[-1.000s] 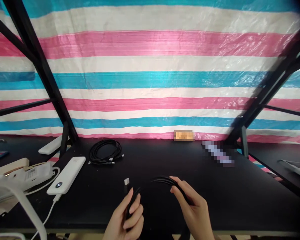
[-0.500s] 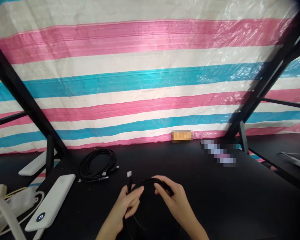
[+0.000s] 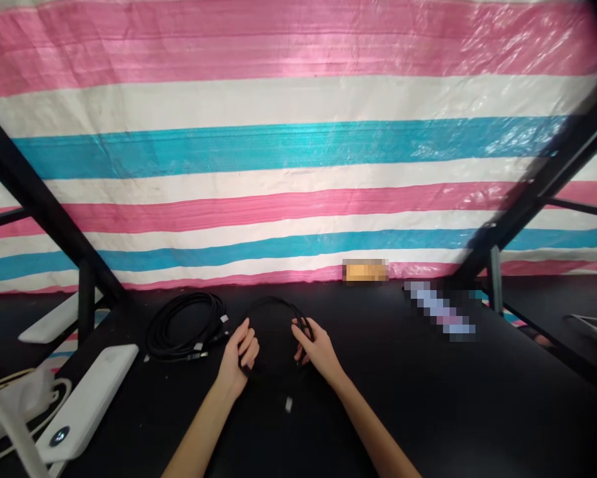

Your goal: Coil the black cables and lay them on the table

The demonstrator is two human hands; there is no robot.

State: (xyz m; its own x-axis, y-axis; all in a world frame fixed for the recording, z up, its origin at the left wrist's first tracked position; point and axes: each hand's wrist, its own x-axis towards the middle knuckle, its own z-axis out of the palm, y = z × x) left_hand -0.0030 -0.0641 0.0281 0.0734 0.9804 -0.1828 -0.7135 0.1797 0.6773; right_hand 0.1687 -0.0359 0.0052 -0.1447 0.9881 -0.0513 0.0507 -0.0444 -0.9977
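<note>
My left hand (image 3: pixel 239 358) is closed around the left side of a looped black cable (image 3: pixel 274 301). On the loop's right side, my right hand (image 3: pixel 317 346) pinches it between thumb and fingers. The top of the loop arches between both hands, above the black table; its lower part is hard to make out against the dark surface. A small pale connector end (image 3: pixel 289 404) shows below and between my hands. Just left of my left hand, a second black cable (image 3: pixel 159 318) lies coiled, with several light-coloured ends at its right and front.
A white power bank (image 3: pixel 91 401) with a lit display lies at left, beside a white charger and cords (image 3: pixel 26 398). Black frame legs (image 3: pixel 497 252) rise at both sides. A blurred orange box (image 3: pixel 365 271) and a blurred pale packet (image 3: pixel 440 309) sit toward the striped sheet (image 3: pixel 278 153).
Both hands have moved up and away from me, and the held cable is spread into a wider loop. Its connector, earlier upright by my left hand, now shows below the hands. The view has tilted slightly.
</note>
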